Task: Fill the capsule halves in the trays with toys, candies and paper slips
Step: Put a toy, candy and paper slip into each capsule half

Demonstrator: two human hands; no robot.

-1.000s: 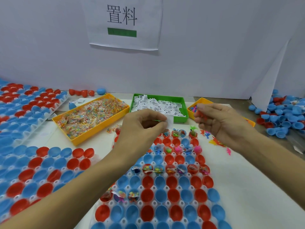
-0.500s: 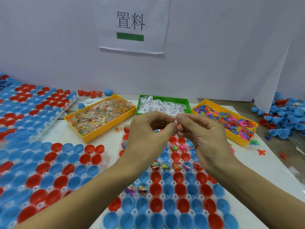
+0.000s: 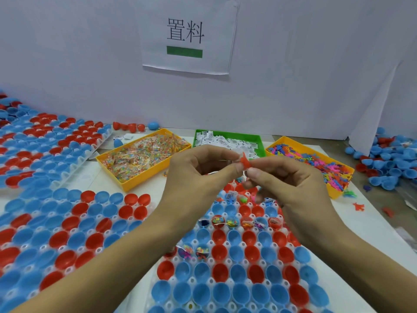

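My left hand (image 3: 198,175) and my right hand (image 3: 288,186) meet fingertip to fingertip above the far end of the front capsule tray (image 3: 173,280). Between their tips they pinch a small red toy (image 3: 245,162). The tray holds red and blue capsule halves. One row of halves (image 3: 240,222) and two more (image 3: 194,251) contain candies and toys; those nearer me look empty. The tray's far rows are partly hidden by my hands. I cannot tell whether my left hand also holds a paper slip.
Behind my hands stand a yellow candy bin (image 3: 126,186), a green bin of paper slips (image 3: 225,133) and a yellow toy bin (image 3: 334,193). More capsule trays (image 3: 67,222) lie left. Loose capsule halves (image 3: 388,161) pile right; stray toys (image 3: 358,206) lie on the table.
My right hand came from the toy bin to my left hand, bringing a red toy. Both hands have risen slightly and now pinch the toy together.
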